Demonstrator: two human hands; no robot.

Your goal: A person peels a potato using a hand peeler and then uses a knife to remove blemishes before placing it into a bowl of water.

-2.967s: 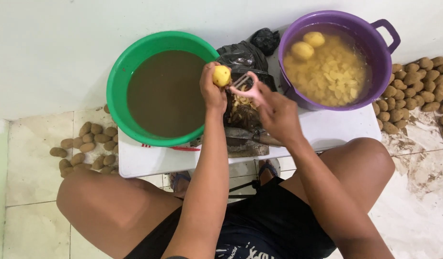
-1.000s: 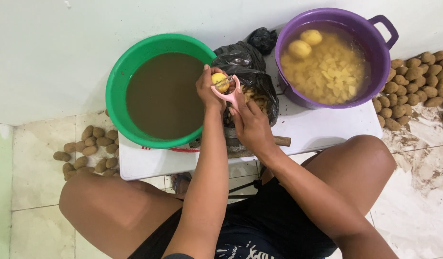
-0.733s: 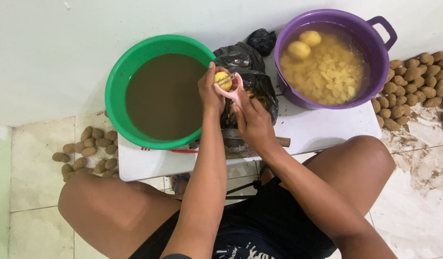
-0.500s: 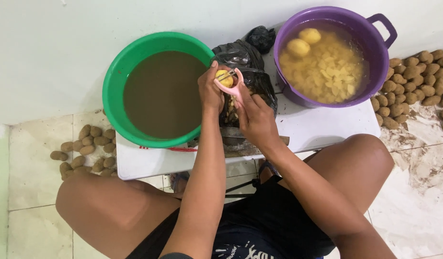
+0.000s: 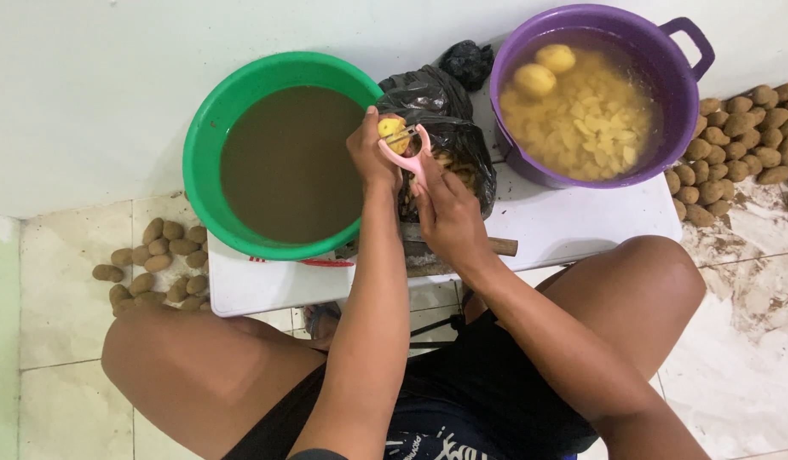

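My left hand point(image 5: 372, 158) holds a small yellow peeled potato point(image 5: 391, 129) above a black plastic bag point(image 5: 449, 140) that has peelings in it. My right hand point(image 5: 445, 213) grips a pink peeler point(image 5: 408, 149), whose blade lies against the potato. Both hands are over the white table point(image 5: 573, 226), between a green basin point(image 5: 215, 136) of brown water and a purple pot point(image 5: 684, 102) of water with cut potato pieces and two whole peeled potatoes.
A knife with a wooden handle point(image 5: 500, 247) lies on the table under my right wrist. Unpeeled brown potatoes lie in a heap on the floor at the left point(image 5: 151, 268), and more are piled at the right point(image 5: 743, 145). My bare knees flank the table.
Three seconds ago the peeler was off to the right of the potato; it now lies against it. The hands shifted slightly over the bag while peeling.
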